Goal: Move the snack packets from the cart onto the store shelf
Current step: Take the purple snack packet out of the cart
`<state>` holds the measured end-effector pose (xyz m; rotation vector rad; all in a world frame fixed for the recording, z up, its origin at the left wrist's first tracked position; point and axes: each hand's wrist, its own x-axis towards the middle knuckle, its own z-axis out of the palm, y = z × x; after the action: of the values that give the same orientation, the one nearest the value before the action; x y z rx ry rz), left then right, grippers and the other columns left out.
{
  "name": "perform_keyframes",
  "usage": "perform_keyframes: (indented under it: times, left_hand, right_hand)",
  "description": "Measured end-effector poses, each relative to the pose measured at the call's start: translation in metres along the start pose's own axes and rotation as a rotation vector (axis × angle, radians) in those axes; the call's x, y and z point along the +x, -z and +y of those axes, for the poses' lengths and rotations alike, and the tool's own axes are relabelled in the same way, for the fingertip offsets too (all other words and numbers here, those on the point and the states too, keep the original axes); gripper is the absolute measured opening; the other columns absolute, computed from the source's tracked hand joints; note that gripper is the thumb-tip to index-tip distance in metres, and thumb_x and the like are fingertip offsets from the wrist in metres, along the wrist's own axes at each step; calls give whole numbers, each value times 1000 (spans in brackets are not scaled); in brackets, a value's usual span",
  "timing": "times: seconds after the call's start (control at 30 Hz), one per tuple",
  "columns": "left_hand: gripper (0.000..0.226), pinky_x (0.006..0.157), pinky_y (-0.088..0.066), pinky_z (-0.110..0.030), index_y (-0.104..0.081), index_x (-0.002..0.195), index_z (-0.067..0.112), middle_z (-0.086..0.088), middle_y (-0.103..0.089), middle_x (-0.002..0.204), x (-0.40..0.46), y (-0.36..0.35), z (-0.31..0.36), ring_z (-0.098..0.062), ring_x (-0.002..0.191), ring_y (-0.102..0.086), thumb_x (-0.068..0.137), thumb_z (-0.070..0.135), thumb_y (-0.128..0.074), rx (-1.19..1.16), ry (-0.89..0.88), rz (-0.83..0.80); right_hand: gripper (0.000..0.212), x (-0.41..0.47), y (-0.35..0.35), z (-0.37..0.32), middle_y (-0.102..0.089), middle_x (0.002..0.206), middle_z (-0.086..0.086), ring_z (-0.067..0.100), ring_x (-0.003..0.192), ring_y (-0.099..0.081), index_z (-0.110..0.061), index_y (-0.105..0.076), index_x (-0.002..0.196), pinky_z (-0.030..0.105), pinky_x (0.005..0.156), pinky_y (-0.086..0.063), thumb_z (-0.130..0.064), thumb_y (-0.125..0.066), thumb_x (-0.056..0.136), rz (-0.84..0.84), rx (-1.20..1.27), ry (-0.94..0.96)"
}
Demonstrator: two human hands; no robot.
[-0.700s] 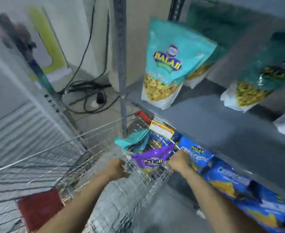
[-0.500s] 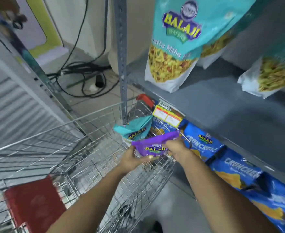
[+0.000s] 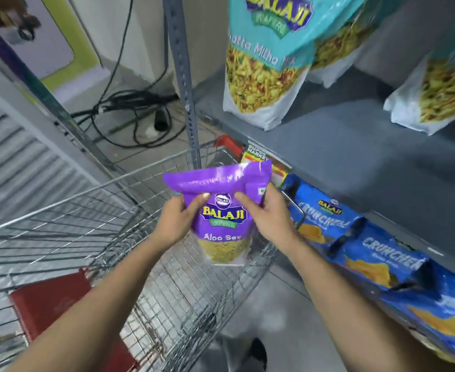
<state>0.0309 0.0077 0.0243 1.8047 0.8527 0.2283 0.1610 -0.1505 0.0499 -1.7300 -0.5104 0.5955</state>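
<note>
Both hands, left hand (image 3: 176,220) and right hand (image 3: 268,214), close on the purple Aloo Sev packet (image 3: 221,210) by its upper sides; light, soft, probably slippery film.

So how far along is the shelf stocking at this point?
Done: teal Balaji pouches already stand on the grey shelf. In hand: the left hand and right hand hold a purple Aloo Sev packet above the wire cart. Left: shelving it; the packet hides part of the cart's inside, so anything still there is unclear.
</note>
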Motion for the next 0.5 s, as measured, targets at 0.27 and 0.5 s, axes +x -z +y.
perform_keyframes:
  times: [0.27, 0.5]
  left_hand:
    - [48, 51, -47, -27, -64, 69, 8, 16, -61, 59, -67, 48, 170, 4, 56, -46, 88, 52, -57, 27, -379, 5]
    - [71, 50, -43, -35, -51, 55, 6, -13, -52, 46, -90, -39, 279, -11, 47, -38, 75, 74, -47, 214, -645, -62]
  right_hand:
    - [3, -51, 44, -145, -73, 85, -14, 5, 82, -65, -28, -64, 89, 32, 80, -54, -27, -65, 86, 231, 239, 307]
    - [7, -117, 174, -177, -74, 81, -15, 3, 76, -65, -22, -62, 91, 22, 70, -53, -16, -61, 89, 512, 280, 392]
